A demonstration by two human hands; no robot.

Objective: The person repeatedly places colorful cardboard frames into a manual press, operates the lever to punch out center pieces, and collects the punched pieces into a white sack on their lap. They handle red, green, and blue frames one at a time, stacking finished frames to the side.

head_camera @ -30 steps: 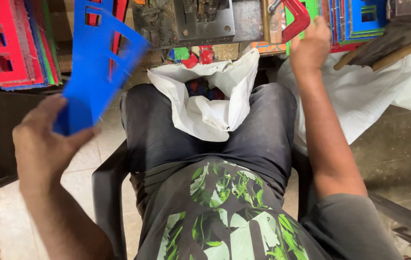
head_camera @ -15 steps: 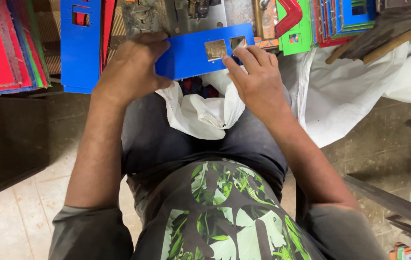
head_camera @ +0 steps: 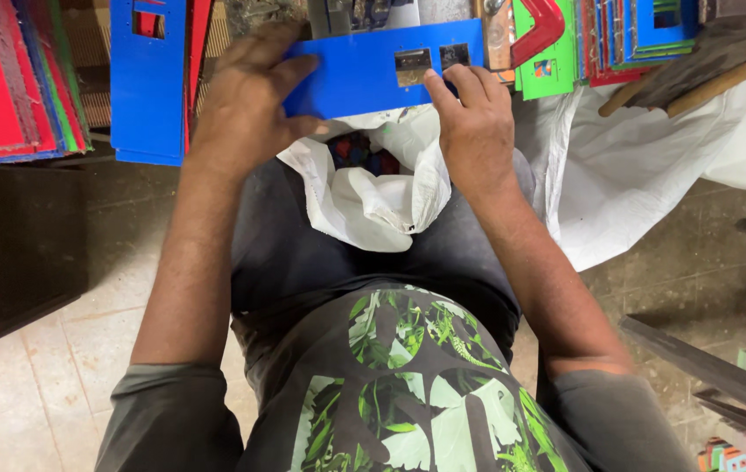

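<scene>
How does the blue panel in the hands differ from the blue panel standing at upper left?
Pose: the held blue panel lies lengthwise, level across the lap; the standing blue panel is upright on its edge.
Contact: the held one is gripped by the left hand and right hand; the standing one is untouched, leaning by a red sheet.
Cut-outs: two show near the held panel's right end, one near the standing panel's top.
Shared: both blue, flat, with rectangular cut-outs.

Dim, soft light; slight edge blur.
</scene>
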